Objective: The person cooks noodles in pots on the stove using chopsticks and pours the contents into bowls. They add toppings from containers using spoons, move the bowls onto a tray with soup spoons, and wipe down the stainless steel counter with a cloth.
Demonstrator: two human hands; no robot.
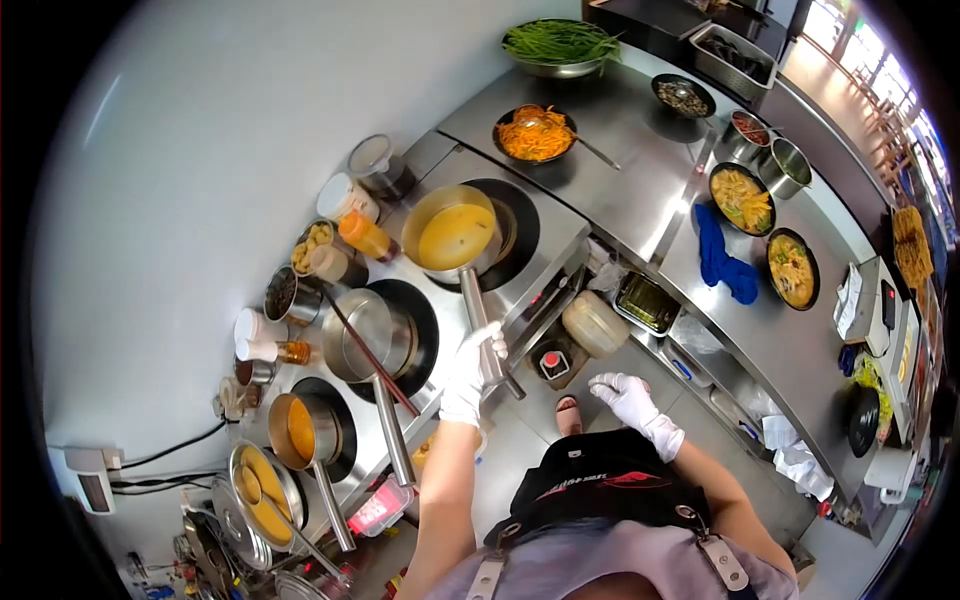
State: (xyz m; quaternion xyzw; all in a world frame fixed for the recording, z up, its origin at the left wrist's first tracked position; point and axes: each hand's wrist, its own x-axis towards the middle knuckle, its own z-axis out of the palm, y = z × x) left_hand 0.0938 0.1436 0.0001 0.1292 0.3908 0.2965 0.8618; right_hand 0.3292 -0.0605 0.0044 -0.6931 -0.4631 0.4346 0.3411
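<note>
My left hand (472, 380), in a white glove, is closed around the long metal handle of a saucepan (409, 234) with yellow broth in it. The saucepan sits on the farthest of the black round hobs. Gloved in white too, my right hand (628, 404) hangs over the floor in front of my black apron (600, 470); its fingers are loosely stretched and nothing shows in them. Nearer to me stands another saucepan (350, 335), with brown chopsticks (365, 345) lying across it. A smaller saucepan (301, 428) of orange liquid is beside it.
Jars and a sauce bottle (367, 237) line the wall. The steel counter holds a bowl of shredded orange vegetable (536, 134), a bowl of greens (560, 45), two black bowls of food (742, 199) and a blue cloth (725, 255). A plastic jug (596, 323) stands low between the counters.
</note>
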